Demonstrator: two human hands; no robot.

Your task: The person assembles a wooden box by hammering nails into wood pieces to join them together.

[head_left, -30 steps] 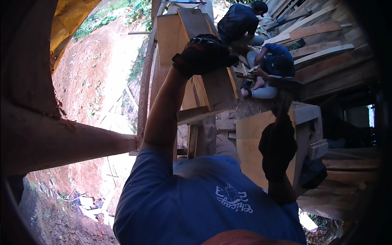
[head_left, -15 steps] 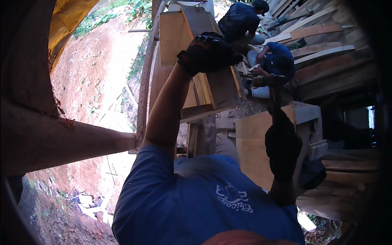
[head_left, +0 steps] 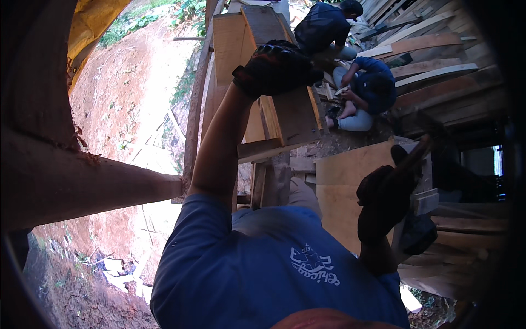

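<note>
My left hand (head_left: 279,70), in a black glove, rests over the upper part of a wooden box-like assembly (head_left: 296,118) made of boards. Its fingers are curled together toward the right; what they pinch, if anything, is hidden. In my right hand (head_left: 383,203), also gloved in black, is a hammer (head_left: 410,157). The handle slants up and to the right from my fist, and the dark head is hard to make out against the shadow. The hammer is apart from the assembly.
Beside my right arm stands a large wooden panel (head_left: 342,175). Two people sit or crouch beyond the assembly, one in dark clothes (head_left: 323,27), another in a blue shirt (head_left: 375,82). Stacked planks (head_left: 433,71) lie at the far right. A thick timber beam (head_left: 109,189) crosses the left.
My right hand has tilted the hammer away to the right, so its head has left the spot near the seated person. My left hand has barely shifted on the assembly.
</note>
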